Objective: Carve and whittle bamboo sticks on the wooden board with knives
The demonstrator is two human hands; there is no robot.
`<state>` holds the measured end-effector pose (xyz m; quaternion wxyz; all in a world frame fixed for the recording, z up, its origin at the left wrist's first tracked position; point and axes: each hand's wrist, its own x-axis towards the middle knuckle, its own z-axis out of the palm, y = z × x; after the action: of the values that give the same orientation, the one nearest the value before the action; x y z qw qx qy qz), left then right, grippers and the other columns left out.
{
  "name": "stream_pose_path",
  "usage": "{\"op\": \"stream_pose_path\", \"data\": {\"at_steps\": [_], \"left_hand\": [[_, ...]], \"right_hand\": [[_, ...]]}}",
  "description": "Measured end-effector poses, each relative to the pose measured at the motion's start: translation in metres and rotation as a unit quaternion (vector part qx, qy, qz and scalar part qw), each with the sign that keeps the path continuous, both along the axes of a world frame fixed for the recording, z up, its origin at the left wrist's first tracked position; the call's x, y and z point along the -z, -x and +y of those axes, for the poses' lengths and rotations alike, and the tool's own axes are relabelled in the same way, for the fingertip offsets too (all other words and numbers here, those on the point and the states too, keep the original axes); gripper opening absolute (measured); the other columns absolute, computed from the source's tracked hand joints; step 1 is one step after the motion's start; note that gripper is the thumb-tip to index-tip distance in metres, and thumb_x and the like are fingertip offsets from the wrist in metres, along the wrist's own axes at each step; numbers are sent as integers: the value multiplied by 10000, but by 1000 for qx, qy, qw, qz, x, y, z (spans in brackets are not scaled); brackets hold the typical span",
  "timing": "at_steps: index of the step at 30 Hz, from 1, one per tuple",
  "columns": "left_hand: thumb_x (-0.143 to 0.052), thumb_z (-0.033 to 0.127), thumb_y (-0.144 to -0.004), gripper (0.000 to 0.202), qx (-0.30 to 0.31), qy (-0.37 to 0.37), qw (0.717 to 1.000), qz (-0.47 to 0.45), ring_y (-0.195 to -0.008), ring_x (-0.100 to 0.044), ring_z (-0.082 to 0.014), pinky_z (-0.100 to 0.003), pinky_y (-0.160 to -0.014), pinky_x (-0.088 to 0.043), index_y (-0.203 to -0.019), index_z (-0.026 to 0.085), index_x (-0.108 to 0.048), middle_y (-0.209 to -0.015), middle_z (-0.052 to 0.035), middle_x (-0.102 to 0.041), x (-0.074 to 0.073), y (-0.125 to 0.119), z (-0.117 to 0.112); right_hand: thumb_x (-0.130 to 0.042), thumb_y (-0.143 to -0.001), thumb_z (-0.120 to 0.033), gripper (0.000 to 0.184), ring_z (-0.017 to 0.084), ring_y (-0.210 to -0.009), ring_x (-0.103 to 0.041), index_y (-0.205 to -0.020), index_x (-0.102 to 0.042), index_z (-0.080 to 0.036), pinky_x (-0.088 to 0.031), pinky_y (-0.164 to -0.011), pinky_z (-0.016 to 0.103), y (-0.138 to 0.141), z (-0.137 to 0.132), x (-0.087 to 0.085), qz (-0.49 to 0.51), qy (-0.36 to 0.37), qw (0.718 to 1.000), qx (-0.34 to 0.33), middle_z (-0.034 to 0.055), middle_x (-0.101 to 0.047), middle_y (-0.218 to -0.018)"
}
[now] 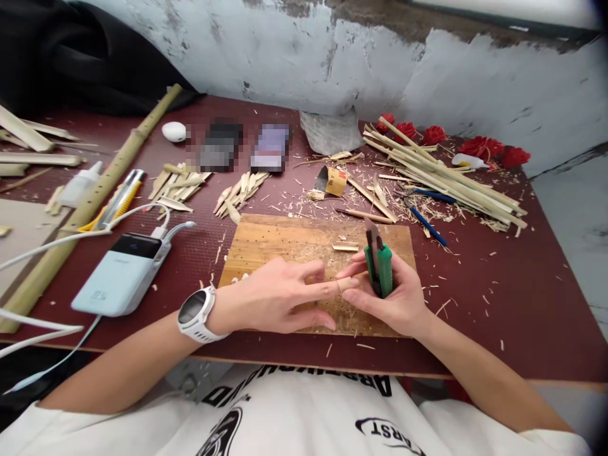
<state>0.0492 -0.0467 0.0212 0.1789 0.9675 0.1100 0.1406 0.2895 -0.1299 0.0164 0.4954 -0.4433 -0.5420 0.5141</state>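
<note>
My right hand point(403, 294) is closed around a green utility knife point(386, 269), whose blade points up and away from me. Its thumb and fingertips also touch the outstretched index finger of my left hand point(280, 294). That left hand has its fingers apart and holds nothing; a narrow pale band, perhaps a plaster, seems to ring the index finger near its tip. Both hands are over a wooden board point(285, 237) on the dark red table. Just beyond the fingers, a short split piece of bamboo point(346, 246) lies on the board.
Behind the board are bamboo slivers point(242, 190), shavings, a bundle of strips point(446, 171), blue-handled pliers point(427, 225) and red flowers point(479, 147). To the left lie a cabled power bank point(118, 278), a yellow cutter point(124, 199) and a long bamboo pole point(114, 168). A wall point(285, 57) stands behind.
</note>
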Motion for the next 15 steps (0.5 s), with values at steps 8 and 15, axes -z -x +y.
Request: {"op": "stream_pose_path", "data": {"at_steps": [8,15], "left_hand": [[-490,610,-1061,467,-13,-12,1000,18,-640,-560,-105,-247,-477,-321,-1424,328,-573,-1001,-22,-603,1,-1,-4],[-484,597,-1070,557,-37,-76,995,-54,-557,-468,-93,-247,-474,-288,-1552,319,-443,-880,11,-564,1,2,-2]], "right_hand": [[-889,-803,-185,520,181,-932,-779,-1233,-608,-271,-629,-859,305,1,-2,1,-29,-1,999,-28,18,-795,-1032],[-873,-807,-175,458,37,-532,-533,-1189,-649,-291,-453,-472,201,-2,-2,-2,-14,6,1000,-1,4,-728,-1106]]}}
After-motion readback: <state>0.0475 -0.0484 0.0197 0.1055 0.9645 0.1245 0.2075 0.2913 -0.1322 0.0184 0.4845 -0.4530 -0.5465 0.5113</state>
